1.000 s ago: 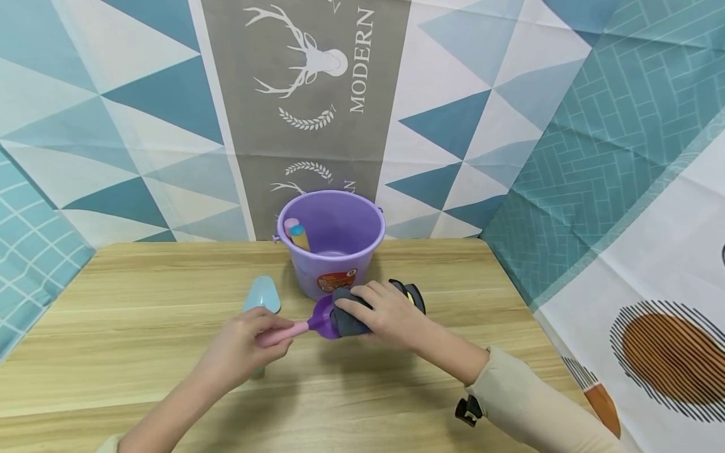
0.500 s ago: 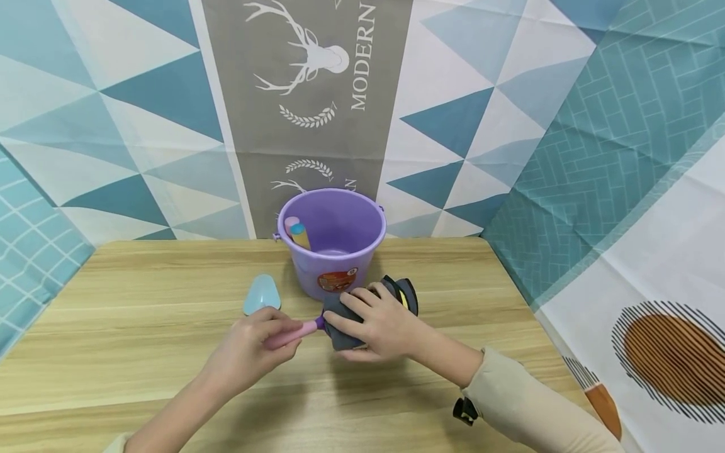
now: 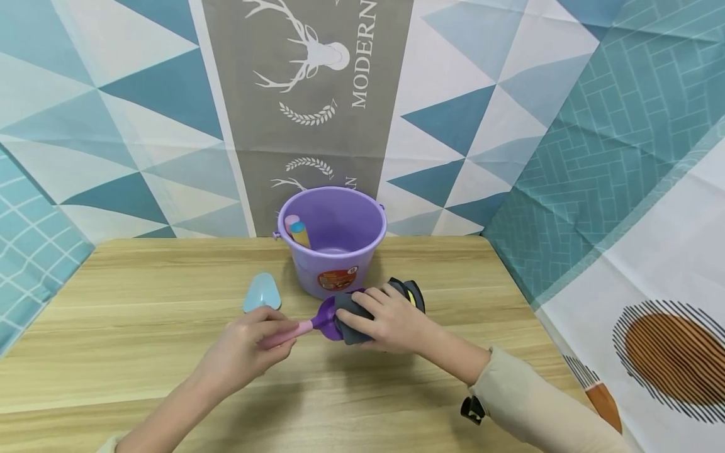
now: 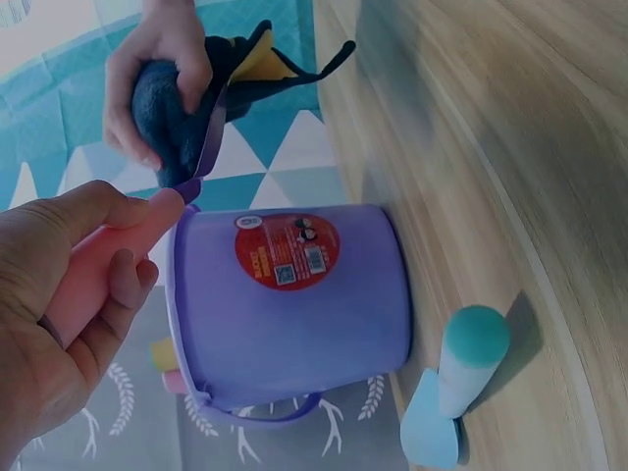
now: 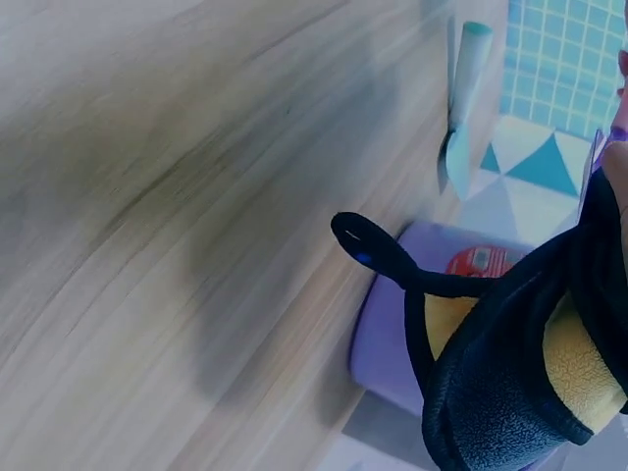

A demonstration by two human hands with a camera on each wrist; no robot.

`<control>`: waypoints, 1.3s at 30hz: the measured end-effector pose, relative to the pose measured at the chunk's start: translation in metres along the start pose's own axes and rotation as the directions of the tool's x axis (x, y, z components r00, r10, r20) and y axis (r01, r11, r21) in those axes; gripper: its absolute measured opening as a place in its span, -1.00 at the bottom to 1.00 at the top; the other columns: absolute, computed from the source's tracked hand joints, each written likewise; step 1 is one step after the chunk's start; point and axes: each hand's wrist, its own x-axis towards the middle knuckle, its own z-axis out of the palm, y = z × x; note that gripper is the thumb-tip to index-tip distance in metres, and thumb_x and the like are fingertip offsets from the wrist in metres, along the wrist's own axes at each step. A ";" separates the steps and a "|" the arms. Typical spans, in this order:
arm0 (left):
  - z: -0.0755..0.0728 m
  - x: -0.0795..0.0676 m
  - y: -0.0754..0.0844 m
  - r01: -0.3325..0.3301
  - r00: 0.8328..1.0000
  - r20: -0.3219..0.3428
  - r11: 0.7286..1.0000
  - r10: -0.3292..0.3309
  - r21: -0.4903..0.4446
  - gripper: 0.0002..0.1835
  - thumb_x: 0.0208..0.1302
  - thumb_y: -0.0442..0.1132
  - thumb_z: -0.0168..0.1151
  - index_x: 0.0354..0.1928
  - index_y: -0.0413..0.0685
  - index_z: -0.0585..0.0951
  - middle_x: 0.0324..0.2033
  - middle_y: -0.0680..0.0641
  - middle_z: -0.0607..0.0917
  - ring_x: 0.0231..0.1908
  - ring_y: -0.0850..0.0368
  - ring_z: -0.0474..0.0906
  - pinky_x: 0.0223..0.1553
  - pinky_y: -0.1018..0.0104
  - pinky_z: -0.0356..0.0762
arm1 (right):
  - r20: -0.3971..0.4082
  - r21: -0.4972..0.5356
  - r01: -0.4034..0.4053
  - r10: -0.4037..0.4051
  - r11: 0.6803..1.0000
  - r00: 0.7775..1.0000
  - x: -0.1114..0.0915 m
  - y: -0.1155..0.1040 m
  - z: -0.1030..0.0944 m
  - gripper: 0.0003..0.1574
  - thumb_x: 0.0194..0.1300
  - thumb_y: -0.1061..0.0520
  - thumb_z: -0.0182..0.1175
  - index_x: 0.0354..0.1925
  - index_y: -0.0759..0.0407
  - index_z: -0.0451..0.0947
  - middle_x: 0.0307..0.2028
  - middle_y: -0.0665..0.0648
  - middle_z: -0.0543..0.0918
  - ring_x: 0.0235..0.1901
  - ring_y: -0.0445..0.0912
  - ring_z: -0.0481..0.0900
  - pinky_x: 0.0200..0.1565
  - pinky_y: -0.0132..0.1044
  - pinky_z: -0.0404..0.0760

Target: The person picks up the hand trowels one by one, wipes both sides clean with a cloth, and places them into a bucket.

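Note:
My left hand (image 3: 249, 345) grips the pink handle (image 3: 280, 335) of a toy shovel, held above the table. The shovel's purple scoop (image 3: 325, 319) points right. Over the scoop, my right hand (image 3: 393, 319) holds a dark grey cloth (image 3: 349, 316) with yellow lining. The cloth covers part of the scoop. In the right wrist view the bunched cloth (image 5: 500, 392) shows black edging and a loop hanging free. Seen from the left wrist, the scoop (image 4: 212, 137) lies against the cloth (image 4: 162, 113), with the right thumb pressing on the cloth.
Behind the hands stands a purple bucket (image 3: 334, 269) with a red label; two handle ends, pink and blue-yellow (image 3: 300, 234), show inside it. A light blue toy trowel (image 3: 262, 293) lies on the wooden table (image 3: 141, 340), left of the bucket. Patterned cloth hangs behind.
The right hand slid the cloth left to the base of the pink handle half a second ago, then back right, so more of the purple scoop shows now. The left hand keeps its grip.

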 end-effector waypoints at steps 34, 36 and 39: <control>-0.002 0.002 0.001 0.028 1.000 0.000 0.998 -0.028 0.050 -0.74 -0.23 -0.40 0.48 -0.37 -0.08 0.71 -0.41 0.13 0.65 -0.43 0.34 0.56 -0.37 0.68 0.49 | -0.026 0.058 -0.087 0.088 0.995 0.996 0.004 0.009 0.001 -0.21 -0.14 -0.22 0.46 0.07 0.03 0.51 -0.14 0.14 0.58 -0.21 -0.03 0.55 -0.29 -0.23 0.56; -0.003 0.001 -0.001 0.045 0.999 -0.009 0.998 -0.045 0.045 -0.72 -0.25 -0.41 0.48 -0.36 -0.06 0.72 -0.42 0.15 0.65 -0.44 0.37 0.53 -0.36 0.72 0.45 | -0.023 0.075 -0.122 0.124 0.990 0.992 0.001 0.014 0.001 -0.18 -0.20 -0.17 0.50 0.06 0.05 0.51 -0.14 0.16 0.57 -0.22 -0.01 0.55 -0.29 -0.21 0.57; -0.004 0.000 -0.003 0.073 0.997 -0.011 0.996 -0.073 0.048 -0.71 -0.24 -0.40 0.47 -0.37 0.00 0.71 -0.44 0.19 0.64 -0.46 0.42 0.47 -0.37 0.75 0.39 | -0.015 0.100 -0.168 0.171 0.981 0.985 -0.003 0.020 0.001 -0.14 -0.25 -0.13 0.54 0.06 0.06 0.51 -0.14 0.19 0.57 -0.22 0.00 0.55 -0.30 -0.19 0.56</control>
